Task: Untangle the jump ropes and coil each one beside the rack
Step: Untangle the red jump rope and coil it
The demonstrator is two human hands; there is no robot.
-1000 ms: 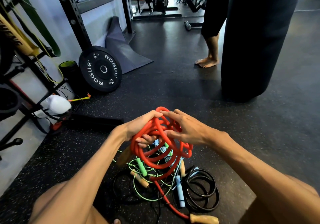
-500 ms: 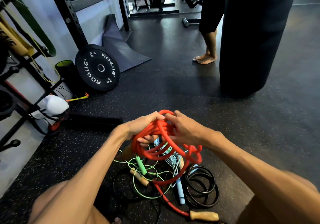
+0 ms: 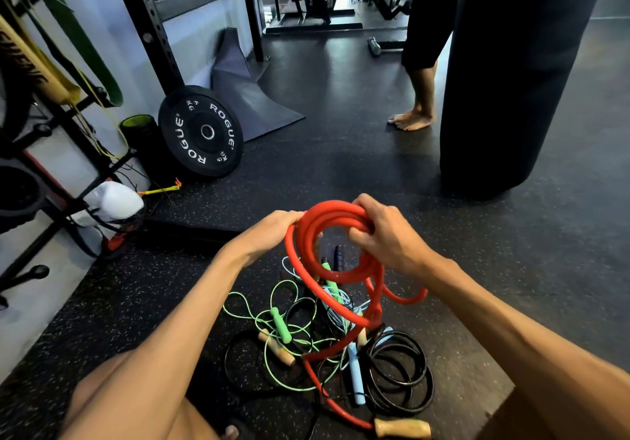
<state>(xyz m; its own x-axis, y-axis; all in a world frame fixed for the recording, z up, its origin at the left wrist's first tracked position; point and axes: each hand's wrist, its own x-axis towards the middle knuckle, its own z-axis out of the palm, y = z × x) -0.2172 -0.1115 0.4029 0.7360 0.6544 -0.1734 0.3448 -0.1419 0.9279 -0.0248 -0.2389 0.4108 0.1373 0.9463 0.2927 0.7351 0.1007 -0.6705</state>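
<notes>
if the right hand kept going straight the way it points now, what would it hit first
Probably the left hand. The right hand points leftward across the red rope coil it already grips, and the left hand holds the opposite side; depth is unclear.

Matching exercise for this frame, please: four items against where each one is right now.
Items:
1. red rope
2. light blue handle
3. weight plate
4. wooden handle

Places:
A. leaning by the rack upright
B. coiled, held up in both hands
C. on the floor at the red rope's free end
D. on the floor, beside the black rope coil

Pairs: 1-B, 2-D, 3-A, 4-C
</notes>
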